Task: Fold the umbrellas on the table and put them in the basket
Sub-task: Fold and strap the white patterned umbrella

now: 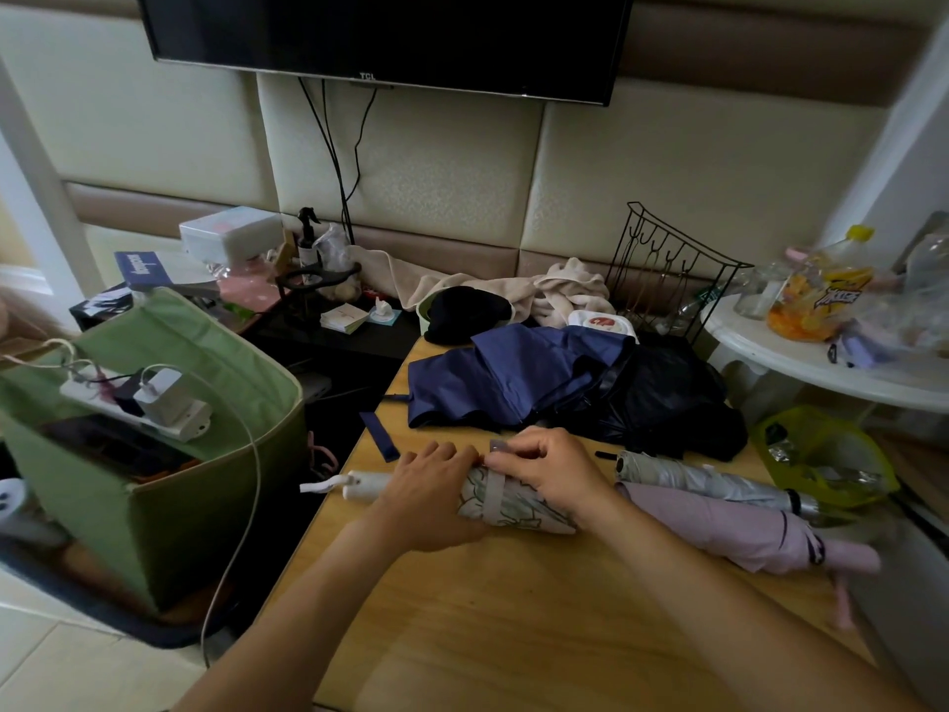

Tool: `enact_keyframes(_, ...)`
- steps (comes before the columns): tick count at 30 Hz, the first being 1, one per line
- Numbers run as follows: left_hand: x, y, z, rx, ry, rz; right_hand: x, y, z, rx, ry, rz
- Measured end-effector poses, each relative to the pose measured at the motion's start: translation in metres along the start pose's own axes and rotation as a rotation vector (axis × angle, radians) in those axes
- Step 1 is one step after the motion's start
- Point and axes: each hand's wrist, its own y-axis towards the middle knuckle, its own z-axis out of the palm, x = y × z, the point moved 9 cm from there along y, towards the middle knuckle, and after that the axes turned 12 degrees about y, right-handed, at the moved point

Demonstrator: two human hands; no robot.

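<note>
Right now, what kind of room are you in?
Probably a bedroom or hotel room at home: a TV hangs on a padded wall, and towels and umbrellas clutter a small wooden table.

A dark television point(385, 38) is hanging on the padded wall. A beige towel point(560, 287) is lying behind a black wire rack point(667, 269); a snack bag point(816, 295) is sitting on a white round table point(821, 372).

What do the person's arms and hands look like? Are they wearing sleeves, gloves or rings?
Both arms are bare right down the forearms, with no sleeves in view. The left hand and the right hand wear no gloves. No rings, watch or bracelet show on either one. Short, plain fingernails, no polish that can be made out.
</note>
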Motion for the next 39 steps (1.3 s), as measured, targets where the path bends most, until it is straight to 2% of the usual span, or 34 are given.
enact_keyframes(5, 0.011, -0.001, -0.006, 0.022, -0.193, 0.005, 0.003, -0.005, 0.002, 0.072, 0.113, 0.067)
enact_keyframes(11, 0.003, -0.004, -0.002, 0.030, -0.222, 0.046, 0.005, -0.010, 0.012, 0.200, 0.128, 0.107)
enact_keyframes(16, 0.013, -0.008, 0.001, 0.116, -0.603, -0.028, -0.004, -0.013, 0.016, 0.202, 0.175, 0.178)
enact_keyframes(22, 0.020, -0.008, 0.006, 0.092, -0.785, -0.121, -0.010, -0.018, 0.016, 0.207, 0.264, 0.270)
enact_keyframes(29, 0.022, -0.007, 0.008, 0.079, -0.813, -0.119, -0.012, -0.019, 0.023, 0.174, 0.328, 0.344)
enact_keyframes(39, 0.023, -0.010, 0.011, 0.074, -0.878, -0.162, -0.014, -0.016, 0.027, 0.122, 0.249, 0.359)
